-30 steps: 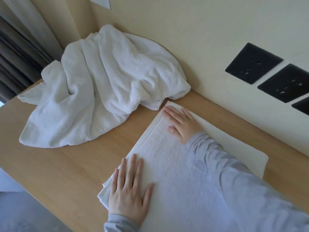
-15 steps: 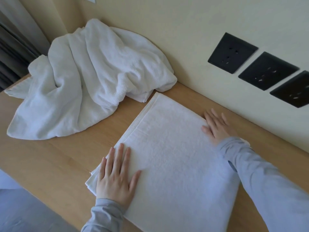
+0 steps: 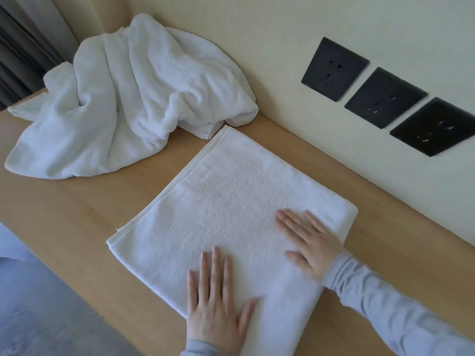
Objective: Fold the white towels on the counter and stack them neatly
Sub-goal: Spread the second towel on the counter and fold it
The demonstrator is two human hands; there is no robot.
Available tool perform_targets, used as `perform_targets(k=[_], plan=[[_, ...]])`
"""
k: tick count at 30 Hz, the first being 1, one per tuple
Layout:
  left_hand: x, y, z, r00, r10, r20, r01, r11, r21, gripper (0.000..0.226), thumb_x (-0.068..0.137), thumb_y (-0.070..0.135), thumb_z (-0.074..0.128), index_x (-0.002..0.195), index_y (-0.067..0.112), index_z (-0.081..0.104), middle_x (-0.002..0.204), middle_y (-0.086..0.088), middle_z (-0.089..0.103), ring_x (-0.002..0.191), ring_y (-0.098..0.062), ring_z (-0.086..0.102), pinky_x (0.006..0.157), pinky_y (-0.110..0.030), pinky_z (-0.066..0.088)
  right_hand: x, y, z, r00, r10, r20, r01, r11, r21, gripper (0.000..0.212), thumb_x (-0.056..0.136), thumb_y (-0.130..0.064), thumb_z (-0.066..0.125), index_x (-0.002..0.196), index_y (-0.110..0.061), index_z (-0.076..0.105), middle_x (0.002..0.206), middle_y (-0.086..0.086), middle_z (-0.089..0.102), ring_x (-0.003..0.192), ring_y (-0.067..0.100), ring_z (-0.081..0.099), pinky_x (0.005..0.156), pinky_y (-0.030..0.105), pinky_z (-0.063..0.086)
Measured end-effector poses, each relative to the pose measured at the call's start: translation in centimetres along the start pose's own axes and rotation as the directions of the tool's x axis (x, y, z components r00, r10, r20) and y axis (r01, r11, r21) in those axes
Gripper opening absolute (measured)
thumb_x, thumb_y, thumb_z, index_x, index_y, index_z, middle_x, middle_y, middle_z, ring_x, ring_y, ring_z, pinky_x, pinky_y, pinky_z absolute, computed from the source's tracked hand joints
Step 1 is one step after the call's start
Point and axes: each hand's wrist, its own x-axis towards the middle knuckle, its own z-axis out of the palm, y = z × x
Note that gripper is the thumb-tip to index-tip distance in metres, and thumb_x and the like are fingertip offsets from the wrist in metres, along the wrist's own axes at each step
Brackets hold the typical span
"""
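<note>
A folded white towel (image 3: pixel 226 206) lies flat on the wooden counter (image 3: pixel 64 219), one corner pointing at the wall. My left hand (image 3: pixel 216 307) rests flat on its near part, fingers straight and spread. My right hand (image 3: pixel 308 240) lies flat on the towel's right side near the folded edge, fingers straight. A crumpled white towel (image 3: pixel 128 104) is heaped at the back left against the wall, its lower edge almost touching the folded towel's far corner.
Three black wall sockets (image 3: pixel 383 98) sit in a row on the cream wall to the right. Grey curtains (image 3: pixel 23 52) hang at the far left. The counter's front edge runs diagonally at lower left, with grey floor (image 3: pixel 51 317) below.
Both hands have slid across the folded towel toward its right, near end; the right hand came back from the far edge. The view has shifted, so the towel sits more central.
</note>
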Motion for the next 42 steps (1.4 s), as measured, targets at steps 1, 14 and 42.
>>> perform_targets(k=[1, 14, 42], plan=[[-0.1, -0.1, 0.3, 1.000, 0.001, -0.004, -0.001, 1.000, 0.006, 0.083, 0.086, 0.066, 0.028, 0.141, 0.004, 0.035, 0.148, -0.018, 0.035, 0.140, -0.034, 0.026, 0.108, -0.055, 0.025, -0.2, 2.2, 0.0, 0.996, 0.085, 0.013, -0.085, 0.996, -0.007, 0.062, 0.095, -0.046, 0.020, 0.145, -0.010, 0.027, 0.153, 0.005, 0.026, 0.140, 0.022, 0.030, 0.112, 0.042, 0.019], [-2.7, 7.6, 1.3, 0.993, 0.106, -0.056, -0.110, 0.992, -0.068, 0.089, 0.082, 0.072, 0.036, 0.140, 0.004, 0.038, 0.148, -0.017, 0.036, 0.138, -0.032, 0.029, 0.106, -0.048, 0.027, -1.7, 1.6, 0.2, 0.994, -0.008, -0.109, 0.016, 0.997, 0.073, 0.061, 0.098, -0.042, 0.018, 0.143, -0.004, 0.033, 0.152, 0.008, 0.029, 0.141, 0.024, 0.026, 0.113, 0.046, 0.017], [0.9, -2.2, -3.4, 0.394, -0.795, 0.461, 0.539, -0.207, -0.817, 0.031, 0.083, 0.037, 0.066, 0.078, 0.008, 0.059, 0.078, -0.008, 0.063, 0.077, -0.031, 0.061, 0.071, -0.036, 0.046, 13.7, 9.2, -2.9, 0.766, 0.456, 0.452, -0.642, 0.524, 0.559, 0.093, 0.079, -0.057, 0.061, 0.146, -0.006, 0.022, 0.151, 0.011, 0.030, 0.137, 0.028, 0.033, 0.109, 0.036, 0.029]])
